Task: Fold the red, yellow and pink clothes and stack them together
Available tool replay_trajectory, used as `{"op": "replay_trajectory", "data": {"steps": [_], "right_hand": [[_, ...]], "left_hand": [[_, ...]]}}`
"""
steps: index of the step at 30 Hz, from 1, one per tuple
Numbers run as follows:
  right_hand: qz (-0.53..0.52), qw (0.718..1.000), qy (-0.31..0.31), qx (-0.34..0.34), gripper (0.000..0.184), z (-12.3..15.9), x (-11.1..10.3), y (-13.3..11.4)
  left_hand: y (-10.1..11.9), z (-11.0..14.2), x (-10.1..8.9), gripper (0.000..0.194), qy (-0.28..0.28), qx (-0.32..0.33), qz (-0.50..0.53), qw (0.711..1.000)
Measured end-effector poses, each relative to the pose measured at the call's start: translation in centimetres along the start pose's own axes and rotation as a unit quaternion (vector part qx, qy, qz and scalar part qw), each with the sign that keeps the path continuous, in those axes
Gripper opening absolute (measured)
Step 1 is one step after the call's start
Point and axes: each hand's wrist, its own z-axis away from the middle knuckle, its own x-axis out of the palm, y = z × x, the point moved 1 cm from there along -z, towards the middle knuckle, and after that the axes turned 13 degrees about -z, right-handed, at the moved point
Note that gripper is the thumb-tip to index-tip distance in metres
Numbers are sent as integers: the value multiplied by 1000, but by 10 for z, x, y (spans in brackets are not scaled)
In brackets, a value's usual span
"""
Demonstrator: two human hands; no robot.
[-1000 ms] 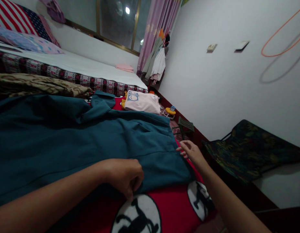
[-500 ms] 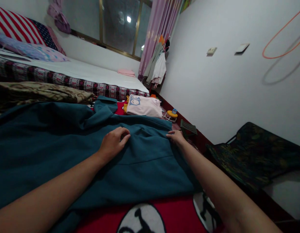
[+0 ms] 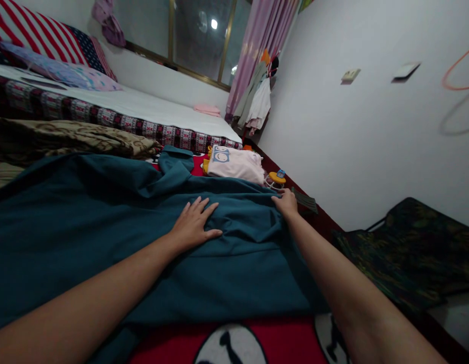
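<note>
A large dark teal garment (image 3: 234,283) lies spread over a red blanket (image 3: 162,344) with white ovals and black figures. My left hand (image 3: 194,225) rests flat on the cloth near its middle, fingers spread, with small wrinkles beside the thumb. At the garment's far right edge, my right hand (image 3: 287,203) has its thumb and fingers closed on the border of the cloth. A narrow folded part of the garment (image 3: 176,159) sticks out at the back, beyond a raised fold.
Behind the garment lies a folded pale pink cloth item (image 3: 238,164) with a face print. A brown patterned blanket (image 3: 79,136) is at the left, before a white-topped bed (image 3: 158,108). To the right stand a small yellow-topped stool (image 3: 277,178) and a camouflage folding chair (image 3: 420,242).
My left hand has gone from curled fingers to spread flat on the cloth. My right hand has shifted slightly farther away along the garment's edge. The view has swung a little left.
</note>
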Motion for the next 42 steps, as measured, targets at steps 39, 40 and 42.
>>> {"op": "replay_trajectory", "data": {"steps": [39,40,42], "right_hand": [[-344,927,-148,17,54,110,-73,33],[-333,927,-170,25,53,109,-77,35],[-270,929,-252,16,46,106,-84,41]], "left_hand": [[-1,4,-6,91,3,40,9,999],[2,5,-10,90,17,56,8,998],[9,8,-16,82,37,100,2,994]]}}
